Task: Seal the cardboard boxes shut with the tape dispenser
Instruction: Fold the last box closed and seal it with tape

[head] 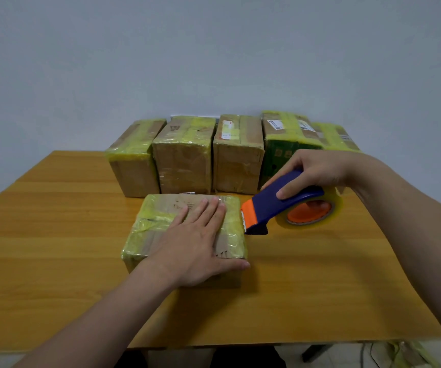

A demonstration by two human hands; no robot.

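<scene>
A small cardboard box [158, 219] wrapped in yellowish tape lies in the middle of the wooden table [54, 235]. My left hand [195, 243] presses flat on its top, fingers straight, thumb over the near right edge. My right hand [317, 171] grips the blue handle of the tape dispenser [272, 205]. The dispenser's orange toothed blade touches the box's right edge. Its clear tape roll [312, 216] with an orange core sits just above the table, right of the box.
Several taped cardboard boxes stand in a row at the table's far edge against the wall, among them a brown one [185, 158] and a green-sided one [280, 152]. Loose tape scraps [410, 351] lie on the floor at lower right.
</scene>
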